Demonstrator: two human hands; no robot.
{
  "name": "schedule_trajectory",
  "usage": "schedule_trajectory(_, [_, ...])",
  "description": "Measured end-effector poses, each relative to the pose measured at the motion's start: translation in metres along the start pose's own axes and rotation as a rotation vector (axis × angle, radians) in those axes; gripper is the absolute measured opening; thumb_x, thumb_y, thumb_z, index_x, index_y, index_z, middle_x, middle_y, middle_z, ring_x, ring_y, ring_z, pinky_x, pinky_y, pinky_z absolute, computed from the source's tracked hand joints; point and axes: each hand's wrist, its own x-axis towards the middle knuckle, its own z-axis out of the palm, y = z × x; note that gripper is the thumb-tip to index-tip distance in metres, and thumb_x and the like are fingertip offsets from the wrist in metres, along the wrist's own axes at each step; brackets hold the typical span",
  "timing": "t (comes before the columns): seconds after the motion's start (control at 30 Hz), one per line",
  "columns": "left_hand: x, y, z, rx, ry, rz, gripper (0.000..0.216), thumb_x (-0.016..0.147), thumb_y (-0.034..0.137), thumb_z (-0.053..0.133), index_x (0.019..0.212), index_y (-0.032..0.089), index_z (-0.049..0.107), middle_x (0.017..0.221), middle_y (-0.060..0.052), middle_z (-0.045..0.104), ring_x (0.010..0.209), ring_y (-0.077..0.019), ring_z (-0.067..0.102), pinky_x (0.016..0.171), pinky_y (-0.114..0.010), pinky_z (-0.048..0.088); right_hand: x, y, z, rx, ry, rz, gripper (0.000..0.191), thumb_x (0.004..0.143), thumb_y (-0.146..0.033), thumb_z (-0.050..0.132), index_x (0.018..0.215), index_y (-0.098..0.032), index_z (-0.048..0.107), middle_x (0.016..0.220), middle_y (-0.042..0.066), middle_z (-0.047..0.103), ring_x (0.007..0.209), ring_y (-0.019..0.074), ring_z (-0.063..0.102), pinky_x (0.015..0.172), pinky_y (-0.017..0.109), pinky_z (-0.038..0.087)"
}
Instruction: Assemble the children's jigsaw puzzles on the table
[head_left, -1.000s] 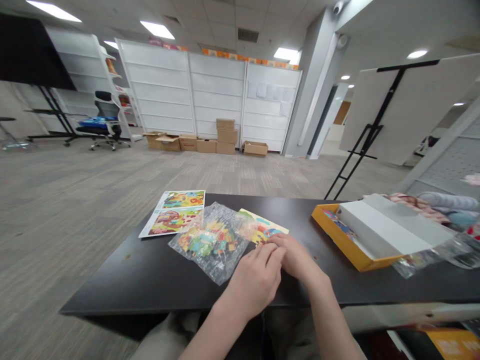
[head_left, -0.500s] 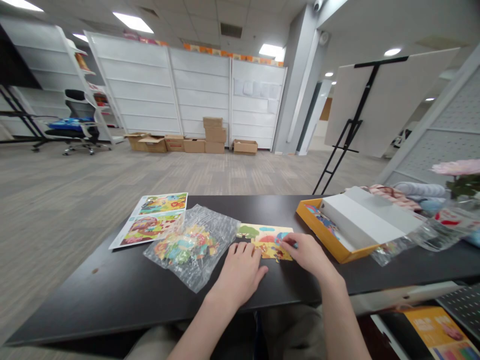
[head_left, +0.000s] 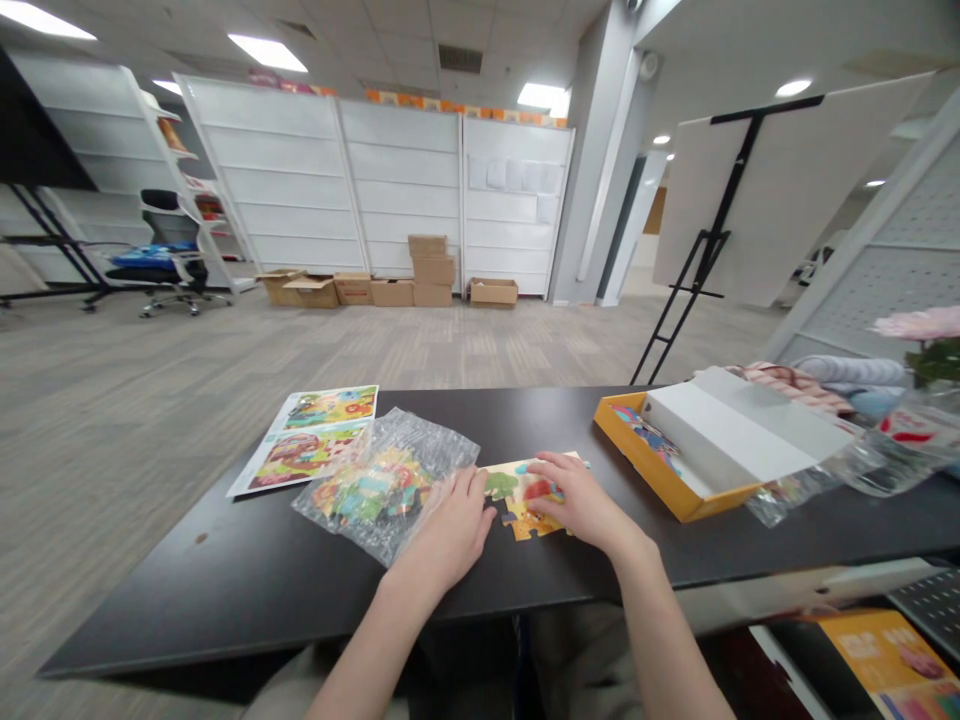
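A partly joined jigsaw puzzle with a tree and yellow ground lies flat on the dark table. My right hand rests over its right part, fingers spread, covering some of the picture. At the puzzle's left edge is my left hand, fingers stretched out, also touching the clear plastic bag. Loose jigsaw pieces show through that bag. Beyond it, a printed picture sheet shows two colourful scenes.
An open yellow box with a white lid and some pieces inside stands at the right. Behind it are rolled cloths and a clear plastic bottle. The dark table has its near edge above my lap.
My right hand has gone from pinching at the puzzle's right edge to lying over it with spread fingers. My left hand has shifted left, and the puzzle sits slightly turned.
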Motion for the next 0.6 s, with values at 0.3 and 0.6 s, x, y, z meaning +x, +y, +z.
schedule_trajectory(0.3, [0.01, 0.004, -0.01, -0.047, -0.048, 0.005, 0.033, 0.099, 0.028, 0.046, 0.131, 0.018, 0.05, 0.127, -0.013, 0.061, 0.125, -0.0287, 0.053, 0.106, -0.045, 0.041, -0.006, 0.007, -0.013, 0.066, -0.113, 0.078, 0.041, 0.074, -0.03, 0.08, 0.113, -0.02, 0.075, 0.135, 0.015, 0.063, 0.128, 0.0314, 0.056, 0.113, 0.048, 0.039])
schedule_trajectory(0.6, [0.011, 0.001, -0.01, -0.125, 0.034, 0.012, 0.036, 0.094, 0.023, 0.054, 0.129, 0.019, 0.051, 0.123, -0.011, 0.057, 0.114, -0.0252, 0.059, 0.101, -0.041, 0.045, -0.007, 0.008, -0.015, 0.068, -0.132, 0.077, 0.041, 0.074, -0.028, 0.08, 0.114, -0.021, 0.074, 0.138, 0.015, 0.061, 0.129, 0.0305, 0.055, 0.113, 0.046, 0.038])
